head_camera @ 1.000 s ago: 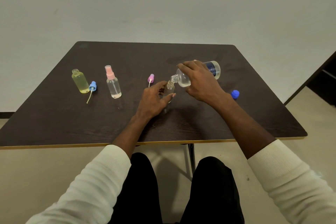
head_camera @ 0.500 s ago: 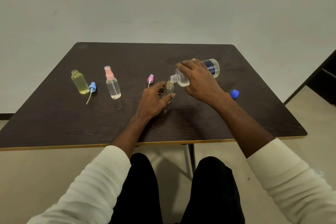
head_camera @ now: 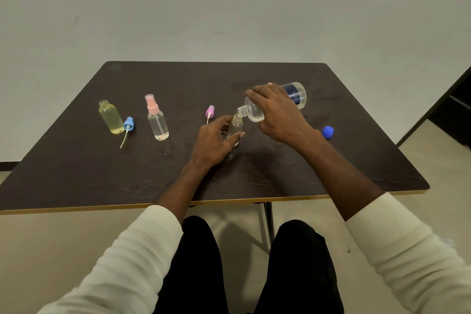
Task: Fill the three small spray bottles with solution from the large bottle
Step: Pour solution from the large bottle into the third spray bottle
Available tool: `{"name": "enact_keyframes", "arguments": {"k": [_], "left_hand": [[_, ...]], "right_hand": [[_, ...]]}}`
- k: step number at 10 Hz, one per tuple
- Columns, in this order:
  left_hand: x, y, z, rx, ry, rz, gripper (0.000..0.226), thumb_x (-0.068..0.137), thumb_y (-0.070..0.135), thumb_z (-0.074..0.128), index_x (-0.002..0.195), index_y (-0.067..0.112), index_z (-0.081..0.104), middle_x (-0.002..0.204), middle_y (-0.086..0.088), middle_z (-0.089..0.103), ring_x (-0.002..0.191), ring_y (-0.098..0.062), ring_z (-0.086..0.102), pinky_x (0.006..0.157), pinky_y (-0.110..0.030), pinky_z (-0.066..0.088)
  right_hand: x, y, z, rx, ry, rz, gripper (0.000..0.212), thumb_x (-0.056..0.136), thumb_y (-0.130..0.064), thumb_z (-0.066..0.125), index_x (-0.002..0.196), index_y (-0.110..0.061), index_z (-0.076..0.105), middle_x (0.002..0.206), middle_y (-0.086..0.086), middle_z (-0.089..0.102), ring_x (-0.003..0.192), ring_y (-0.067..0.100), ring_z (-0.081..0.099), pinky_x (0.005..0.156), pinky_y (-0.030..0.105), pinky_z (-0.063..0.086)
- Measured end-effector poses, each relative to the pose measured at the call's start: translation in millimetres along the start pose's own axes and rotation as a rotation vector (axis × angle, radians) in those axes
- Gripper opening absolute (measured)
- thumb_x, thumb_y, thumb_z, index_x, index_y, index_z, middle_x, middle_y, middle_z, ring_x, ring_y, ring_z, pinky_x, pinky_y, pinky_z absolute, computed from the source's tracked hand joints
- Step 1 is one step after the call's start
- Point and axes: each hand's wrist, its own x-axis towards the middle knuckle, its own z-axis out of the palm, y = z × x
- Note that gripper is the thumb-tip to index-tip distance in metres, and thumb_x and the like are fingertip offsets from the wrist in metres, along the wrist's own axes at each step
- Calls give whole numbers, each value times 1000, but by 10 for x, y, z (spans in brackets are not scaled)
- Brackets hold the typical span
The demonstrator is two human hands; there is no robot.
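My right hand (head_camera: 277, 115) grips the large clear bottle (head_camera: 297, 94), tipped on its side with its open neck just above the mouth of a small clear bottle (head_camera: 237, 126). My left hand (head_camera: 214, 143) holds that small bottle upright on the dark table (head_camera: 76, 168). Its purple spray head (head_camera: 209, 111) lies just to the left. A small bottle with a pink spray top (head_camera: 157, 120) stands further left. An open yellowish small bottle (head_camera: 110, 117) stands at the far left, with its blue spray head (head_camera: 128, 125) lying beside it.
The large bottle's blue cap (head_camera: 328, 131) lies on the table to the right of my right wrist. A pale wall stands behind the table. My legs and a table leg show below the front edge. A dark doorway is at the far right.
The large bottle has tilted a little further, its neck now over the small bottle's mouth. Both hands have stayed almost in place.
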Motion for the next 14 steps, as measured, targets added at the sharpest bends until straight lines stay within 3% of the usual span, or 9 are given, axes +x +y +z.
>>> {"name": "enact_keyframes", "arguments": {"k": [2, 6, 7, 9, 10, 12, 13, 14], "left_hand": [[4, 4, 2, 11, -9, -7, 39, 84, 27, 81, 119, 15, 69, 100, 15, 69, 88, 6, 66, 84, -13, 53], [-6, 22, -1, 25, -17, -37, 42, 85, 29, 81, 122, 15, 68, 103, 15, 68, 92, 1, 66, 84, -5, 48], [-4, 16, -2, 26, -13, -32, 44, 84, 29, 81, 123, 13, 68, 103, 14, 68, 94, -1, 67, 85, -9, 51], [5, 6, 8, 17, -12, -44, 44, 84, 29, 82, 122, 13, 68, 102, 13, 68, 92, -2, 68, 83, -6, 49], [6, -1, 13, 22, -7, -49, 44, 84, 29, 82, 122, 13, 68, 101, 14, 67, 91, 0, 67, 83, -4, 48], [7, -9, 20, 22, -5, -54, 42, 84, 24, 82, 120, 9, 68, 99, 12, 67, 85, 17, 61, 80, 0, 44], [7, -12, 22, 21, -1, -57, 42, 83, 25, 83, 120, 10, 68, 100, 13, 67, 86, 20, 60, 80, -1, 45], [3, -7, 18, 18, 2, -58, 43, 83, 27, 83, 120, 11, 68, 99, 13, 67, 85, 13, 63, 81, -3, 47]], "right_hand": [[-2, 2, -4, 6, 0, -1, 73, 74, -7, 77, 141, -13, 46, 141, 9, 50, 132, 30, 41, 113, 43, 29], [-6, -6, -18, 13, -15, 8, 74, 75, -8, 77, 142, -14, 45, 143, 9, 48, 135, 30, 39, 115, 43, 26], [7, -7, -23, 7, -22, 9, 75, 76, -9, 77, 143, -15, 44, 145, 9, 47, 136, 29, 38, 116, 42, 24], [8, -18, -44, 2, -16, 4, 74, 77, -9, 76, 143, -14, 43, 144, 9, 47, 136, 29, 38, 116, 41, 24], [12, -9, -40, -1, -13, 3, 74, 77, -9, 76, 143, -14, 43, 145, 9, 47, 136, 29, 38, 116, 40, 24], [24, 0, -14, 1, -8, -7, 74, 75, -9, 77, 141, -13, 45, 142, 10, 49, 134, 30, 40, 115, 42, 26], [28, 7, -4, -6, -3, -11, 74, 74, -9, 77, 141, -13, 45, 142, 9, 50, 133, 29, 41, 115, 42, 26], [32, 14, 8, -6, -5, -12, 75, 74, -10, 78, 142, -14, 45, 142, 9, 49, 134, 29, 41, 115, 42, 26]]}}
